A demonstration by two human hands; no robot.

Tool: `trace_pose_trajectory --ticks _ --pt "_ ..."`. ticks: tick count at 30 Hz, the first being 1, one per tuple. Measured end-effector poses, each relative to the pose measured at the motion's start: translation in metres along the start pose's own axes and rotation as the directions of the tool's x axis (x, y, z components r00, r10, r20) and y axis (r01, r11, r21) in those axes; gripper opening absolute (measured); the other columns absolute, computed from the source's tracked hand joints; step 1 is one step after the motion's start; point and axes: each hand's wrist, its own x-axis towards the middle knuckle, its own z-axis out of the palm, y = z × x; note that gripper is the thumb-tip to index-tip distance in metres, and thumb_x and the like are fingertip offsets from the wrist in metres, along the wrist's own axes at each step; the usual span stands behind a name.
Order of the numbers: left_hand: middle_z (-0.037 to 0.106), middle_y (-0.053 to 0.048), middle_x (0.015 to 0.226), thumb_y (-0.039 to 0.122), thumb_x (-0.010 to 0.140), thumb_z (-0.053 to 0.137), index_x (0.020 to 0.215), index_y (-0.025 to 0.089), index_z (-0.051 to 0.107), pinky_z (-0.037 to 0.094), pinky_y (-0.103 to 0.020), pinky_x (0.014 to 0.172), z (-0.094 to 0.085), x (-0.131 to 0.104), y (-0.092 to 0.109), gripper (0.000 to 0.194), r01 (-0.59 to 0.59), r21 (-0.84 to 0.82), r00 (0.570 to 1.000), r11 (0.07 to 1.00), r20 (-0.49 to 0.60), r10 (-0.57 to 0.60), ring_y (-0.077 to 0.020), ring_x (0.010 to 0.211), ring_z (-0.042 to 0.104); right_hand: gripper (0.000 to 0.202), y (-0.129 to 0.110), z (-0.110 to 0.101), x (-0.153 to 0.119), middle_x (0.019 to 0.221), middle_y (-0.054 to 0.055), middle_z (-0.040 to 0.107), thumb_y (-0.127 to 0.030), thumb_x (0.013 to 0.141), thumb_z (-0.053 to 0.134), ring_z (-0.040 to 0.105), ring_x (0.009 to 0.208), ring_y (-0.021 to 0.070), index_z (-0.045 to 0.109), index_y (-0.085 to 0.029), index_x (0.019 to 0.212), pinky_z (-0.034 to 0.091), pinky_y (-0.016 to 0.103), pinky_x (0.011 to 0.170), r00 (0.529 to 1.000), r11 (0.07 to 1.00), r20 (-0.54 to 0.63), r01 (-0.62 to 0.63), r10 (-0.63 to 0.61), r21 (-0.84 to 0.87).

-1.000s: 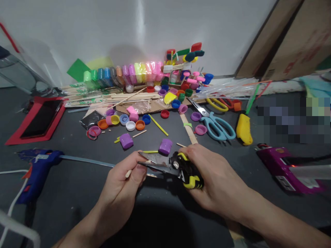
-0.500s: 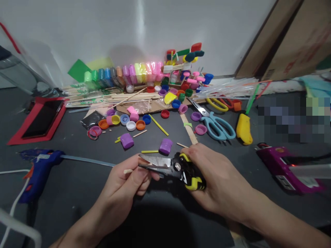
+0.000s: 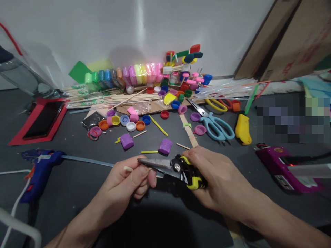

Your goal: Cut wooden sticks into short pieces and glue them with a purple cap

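the snips (image 3: 177,167) have closed, centre frame
left hand (image 3: 121,186) pinches a thin stick (image 3: 127,168); right hand (image 3: 217,175) grips the handles (image 3: 195,183), so a cut seems made.

The right hand (image 3: 217,175) grips yellow-and-black shears (image 3: 177,167), their blades nearly together beside the left hand (image 3: 129,182), which pinches a thin wooden stick (image 3: 127,168) between thumb and forefinger. On the dark table (image 3: 67,193), two purple cap-like pieces (image 3: 127,141) lie just beyond the hands, near a yellow stick (image 3: 158,125). A blue glue gun (image 3: 43,172) lies at the left (a translucent glue stick (image 3: 88,161) juts from its back). Blue-handled scissors (image 3: 217,125) lie open at the right, and a smartphone (image 3: 43,119) rests on red card (image 3: 18,137).
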Motion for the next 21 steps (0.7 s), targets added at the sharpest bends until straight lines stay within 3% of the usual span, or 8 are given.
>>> trace_pose_trajectory --ticks 4,8,10,12,13,15,17,21 --pt "0.032 0.005 0.056 0.051 0.090 0.057 0.071 0.017 0.061 0.018 -0.023 0.045 0.001 0.000 0.001 0.040 -0.058 0.069 0.998 0.996 -0.009 0.059 -0.0079 0.048 0.023 0.022 0.001 0.002 0.001 0.079 0.006 0.062 -0.012 0.073 0.050 0.058 0.067 0.0205 0.053 -0.019 0.094 0.045 0.030 0.059 0.997 0.994 -0.022 -0.073 0.075 0.079" --pt "0.038 0.005 0.058 0.045 0.089 0.062 0.075 0.019 0.062 0.024 -0.022 0.047 -0.002 0.000 0.011 0.029 -0.145 0.462 0.959 0.875 -0.154 0.240 -0.0087 0.050 0.031 0.022 0.008 -0.001 0.006 0.080 0.003 0.062 -0.016 0.077 0.056 0.059 0.070 0.0193 0.054 -0.019 0.099 0.045 0.029 0.062 0.975 0.970 -0.076 -0.196 0.208 0.144" --pt "0.052 0.003 0.064 0.038 0.086 0.067 0.084 0.021 0.067 0.031 -0.022 0.050 -0.006 0.004 0.018 0.017 -0.137 0.725 0.880 0.675 -0.225 0.420 -0.0101 0.052 0.041 0.023 0.012 -0.002 0.008 0.082 0.003 0.061 -0.016 0.076 0.057 0.058 0.071 0.0194 0.054 -0.019 0.099 0.045 0.030 0.063 0.967 0.963 -0.080 -0.227 0.241 0.146" --pt "0.069 -0.003 0.085 0.033 0.090 0.061 0.100 0.022 0.069 0.041 -0.025 0.062 -0.009 0.009 0.025 0.017 -0.084 0.913 0.803 0.399 -0.175 0.570 -0.0156 0.066 0.058 0.023 0.016 -0.001 0.010 0.084 0.004 0.062 -0.017 0.076 0.058 0.059 0.072 0.0199 0.055 -0.019 0.099 0.045 0.030 0.064 0.963 0.957 -0.069 -0.248 0.261 0.153" --pt "0.072 -0.006 0.099 0.031 0.093 0.055 0.106 0.021 0.068 0.045 -0.027 0.071 -0.010 0.013 0.028 0.021 -0.039 0.972 0.801 0.230 -0.107 0.589 -0.0196 0.079 0.064 0.023 0.017 -0.001 0.011 0.084 0.004 0.062 -0.018 0.076 0.059 0.059 0.073 0.0203 0.055 -0.019 0.099 0.045 0.031 0.065 0.961 0.953 -0.061 -0.258 0.271 0.159" --pt "0.072 -0.010 0.109 0.026 0.096 0.045 0.110 0.021 0.066 0.047 -0.030 0.078 -0.008 0.021 0.032 0.026 0.136 0.986 0.882 -0.100 -0.074 0.466 -0.0243 0.096 0.067 0.022 0.019 0.000 0.012 0.086 0.005 0.063 -0.019 0.076 0.060 0.060 0.075 0.0212 0.054 -0.019 0.098 0.046 0.031 0.066 0.957 0.947 -0.046 -0.274 0.285 0.170" --pt "0.073 -0.012 0.101 0.023 0.094 0.046 0.101 0.019 0.067 0.047 -0.031 0.072 -0.003 0.030 0.034 0.023 0.200 0.958 0.919 -0.207 -0.110 0.378 -0.0269 0.092 0.069 0.022 0.020 0.000 0.012 0.087 0.005 0.064 -0.019 0.076 0.060 0.061 0.077 0.0219 0.054 -0.019 0.097 0.046 0.032 0.067 0.955 0.942 -0.034 -0.286 0.296 0.174" --pt "0.070 -0.016 0.095 0.019 0.094 0.047 0.098 0.013 0.066 0.050 -0.035 0.070 0.007 0.052 0.040 0.021 0.267 0.922 0.936 -0.282 -0.179 0.302 -0.0303 0.089 0.069 0.019 0.021 -0.001 0.012 0.086 0.005 0.065 -0.019 0.077 0.059 0.062 0.077 0.0222 0.055 -0.019 0.096 0.045 0.032 0.068 0.954 0.941 -0.041 -0.286 0.298 0.179"
